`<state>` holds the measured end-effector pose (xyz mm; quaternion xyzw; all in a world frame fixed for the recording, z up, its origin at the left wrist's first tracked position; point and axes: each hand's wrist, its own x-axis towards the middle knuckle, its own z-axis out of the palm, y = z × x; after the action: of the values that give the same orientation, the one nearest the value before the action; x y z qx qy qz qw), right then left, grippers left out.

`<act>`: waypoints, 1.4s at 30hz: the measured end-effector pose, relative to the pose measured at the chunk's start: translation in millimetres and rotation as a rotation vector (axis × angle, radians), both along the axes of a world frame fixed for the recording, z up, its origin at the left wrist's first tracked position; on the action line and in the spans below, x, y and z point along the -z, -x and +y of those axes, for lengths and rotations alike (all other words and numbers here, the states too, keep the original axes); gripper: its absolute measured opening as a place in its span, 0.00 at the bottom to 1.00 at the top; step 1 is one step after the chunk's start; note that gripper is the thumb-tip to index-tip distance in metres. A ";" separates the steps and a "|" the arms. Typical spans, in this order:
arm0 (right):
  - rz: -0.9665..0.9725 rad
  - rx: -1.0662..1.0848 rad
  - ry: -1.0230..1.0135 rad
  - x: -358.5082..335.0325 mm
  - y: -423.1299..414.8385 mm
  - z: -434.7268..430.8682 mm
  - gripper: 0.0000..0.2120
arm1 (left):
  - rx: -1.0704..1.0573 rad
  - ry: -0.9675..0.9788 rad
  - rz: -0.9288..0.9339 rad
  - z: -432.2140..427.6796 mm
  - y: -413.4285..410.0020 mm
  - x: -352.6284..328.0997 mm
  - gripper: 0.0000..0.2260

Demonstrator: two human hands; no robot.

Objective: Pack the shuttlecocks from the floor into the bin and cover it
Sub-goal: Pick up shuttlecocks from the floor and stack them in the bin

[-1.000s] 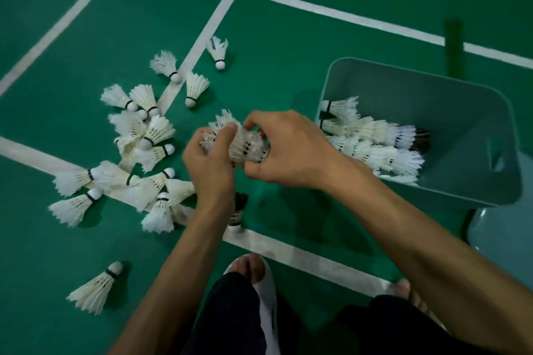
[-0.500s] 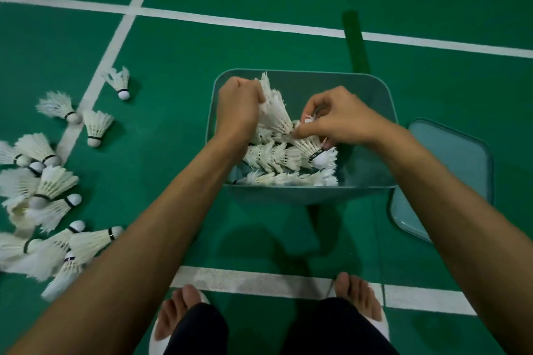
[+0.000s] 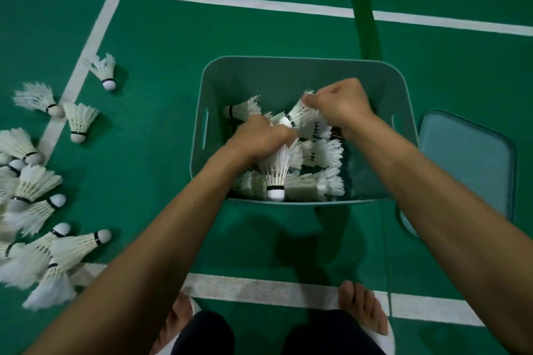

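Observation:
A teal bin (image 3: 291, 70) stands on the green court floor in front of me, with several white shuttlecocks (image 3: 320, 153) lying inside. Both hands are down in the bin. My left hand (image 3: 259, 135) is closed over a shuttlecock (image 3: 277, 173) whose cork points toward me. My right hand (image 3: 340, 104) pinches the feathers of another shuttlecock (image 3: 305, 115) near the bin's middle. Several more shuttlecocks (image 3: 34, 181) lie in a loose pile on the floor at the left. The bin's lid (image 3: 467, 161) lies flat on the floor to the right of the bin.
White court lines (image 3: 230, 3) cross the floor behind the bin and in front of my feet. My bare feet in white slippers (image 3: 363, 311) stand just behind the near line. A dark green strip (image 3: 366, 23) lies behind the bin.
A second ago both hands held a stack of shuttlecocks over the floor pile. They carried it right to the bin, and since half a second ago have sunk lower among the shuttlecocks inside.

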<state>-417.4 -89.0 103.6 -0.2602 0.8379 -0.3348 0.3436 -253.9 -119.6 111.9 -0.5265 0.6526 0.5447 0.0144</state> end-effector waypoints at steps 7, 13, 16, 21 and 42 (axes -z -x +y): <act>-0.177 0.171 0.050 22.0 -26.2 -24.6 0.08 | -0.154 -0.293 -0.061 -14.8 -7.2 5.1 0.07; -0.338 0.069 -0.032 34.9 -35.9 -41.8 0.06 | -0.175 -0.282 -0.121 -12.0 -10.4 17.1 0.07; -0.384 0.028 -0.034 34.1 -44.6 -46.4 0.03 | -0.177 -0.276 -0.108 -12.0 -7.0 16.3 0.07; -0.405 0.064 -0.029 30.8 -40.0 -46.3 0.05 | -0.164 -0.257 -0.085 -9.9 -4.3 19.8 0.16; -0.511 0.070 0.038 30.4 -33.9 -43.6 0.10 | -0.165 -0.154 -0.022 -18.2 -10.4 27.0 0.26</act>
<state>-383.5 -132.6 73.2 -0.1444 0.7260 -0.4171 0.5273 -243.5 -137.8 85.0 -0.5818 0.5631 0.5867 0.0169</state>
